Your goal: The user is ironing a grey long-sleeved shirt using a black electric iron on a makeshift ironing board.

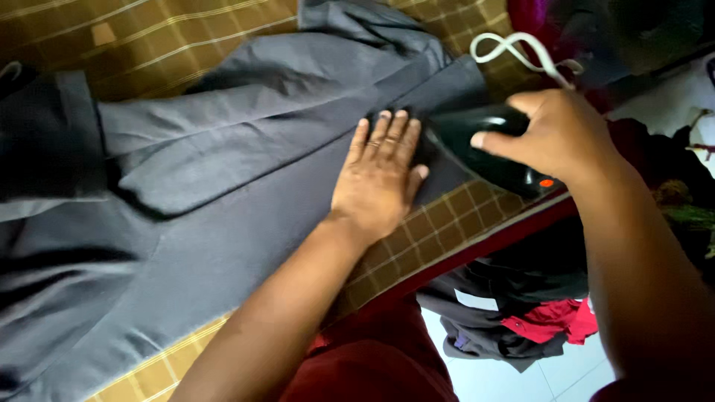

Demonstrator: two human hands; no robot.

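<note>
Jacket (pixel 223 171), big and grey, lies flat on the table (pixel 149 45) with its checked cloth. Ironing looks under way. Left hand (pixel 380 175) presses flat on it, fingers open. Right hand (pixel 555 134) grips the black iron (pixel 484 145). Next, the iron needs a slow push, away from the flat hand.

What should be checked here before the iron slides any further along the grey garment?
1. Right hand grips the iron firmly: ok.
2. Left hand lies flat on the grey garment, pinning it: ok.
3. Left fingertips clear of the iron: not ok, they sit right beside it.
4. White cord clear of the iron's path: ok, it loops behind the hand.
5. Cloth ahead free of folds: not ok, creases show.
6. Iron heat: cannot tell.
</note>
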